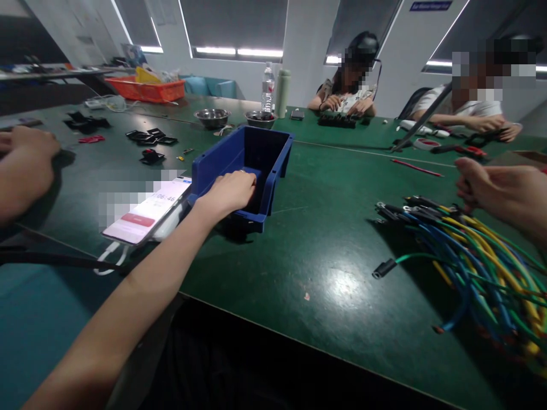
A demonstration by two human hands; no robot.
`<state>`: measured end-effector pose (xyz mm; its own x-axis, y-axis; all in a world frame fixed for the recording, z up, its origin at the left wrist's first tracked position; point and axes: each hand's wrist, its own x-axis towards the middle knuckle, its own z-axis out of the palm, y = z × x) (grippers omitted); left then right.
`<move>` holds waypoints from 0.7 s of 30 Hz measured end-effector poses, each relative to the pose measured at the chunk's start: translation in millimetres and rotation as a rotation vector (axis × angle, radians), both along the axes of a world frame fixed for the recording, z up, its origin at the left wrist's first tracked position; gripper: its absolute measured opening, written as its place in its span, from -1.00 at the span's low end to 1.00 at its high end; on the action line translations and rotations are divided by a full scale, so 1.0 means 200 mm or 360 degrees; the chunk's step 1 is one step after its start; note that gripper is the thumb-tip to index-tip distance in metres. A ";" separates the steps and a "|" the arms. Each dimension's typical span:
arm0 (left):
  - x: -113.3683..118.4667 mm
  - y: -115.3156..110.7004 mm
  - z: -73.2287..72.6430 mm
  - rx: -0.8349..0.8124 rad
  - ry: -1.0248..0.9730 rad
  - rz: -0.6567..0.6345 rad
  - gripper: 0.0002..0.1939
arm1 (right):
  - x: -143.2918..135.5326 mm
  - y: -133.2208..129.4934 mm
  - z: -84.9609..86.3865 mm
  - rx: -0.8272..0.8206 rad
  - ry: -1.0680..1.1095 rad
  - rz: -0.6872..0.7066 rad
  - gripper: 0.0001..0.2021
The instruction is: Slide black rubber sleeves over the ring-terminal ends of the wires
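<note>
My left hand point(233, 192) reaches over the low front of a blue plastic bin point(267, 145), its fingers curled down inside. The fingertips are hidden, and what they hold, if anything, does not show. At the right edge, my right hand point(498, 193) is closed with the thumb on top, above a heap of cut wires point(482, 262). Whatever lies in its curled fingers is hidden. The wires are blue, yellow and green, many with black sleeves and metal ring terminals. One green wire's ring terminal point(383, 269) sticks out to the left.
A phone point(151, 210) with a cable lies left of the bin. Behind are black parts point(149, 136), steel bowls point(212, 118), a bottle point(268, 88) and an orange basket point(145, 90). Another person's hand point(29, 165) is at far left; two people sit opposite.
</note>
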<state>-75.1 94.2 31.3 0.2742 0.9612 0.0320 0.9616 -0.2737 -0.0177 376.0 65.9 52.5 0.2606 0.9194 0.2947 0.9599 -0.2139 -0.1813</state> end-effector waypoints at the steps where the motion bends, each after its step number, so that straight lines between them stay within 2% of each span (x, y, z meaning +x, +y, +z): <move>1: 0.00 -0.01 0.00 -0.0014 0.0011 -0.0021 -0.66 | -0.01 0.04 -0.01 -0.0079 -0.0005 -0.0085 -0.39; 5: 0.00 -0.02 0.01 -0.0037 0.0038 -0.0056 -0.66 | -0.03 0.15 -0.04 -0.0332 -0.0119 -0.0172 -0.52; 8: 0.00 -0.01 0.01 -0.0043 0.0043 -0.0066 -0.65 | -0.05 0.14 -0.04 -0.0399 -0.0180 -0.0176 -0.57; 14: 0.00 -0.01 0.00 -0.0052 0.0026 -0.0065 -0.64 | -0.08 0.05 0.05 -0.0267 -0.0325 -0.0299 -0.64; 17: 0.01 0.00 0.00 -0.0069 0.0006 -0.0067 -0.64 | -0.07 0.08 0.08 -0.0144 -0.0399 -0.0263 -0.68; 21: 0.00 0.01 0.00 -0.0083 -0.0012 -0.0069 -0.63 | -0.09 0.16 0.07 0.0008 -0.0402 -0.0140 -0.71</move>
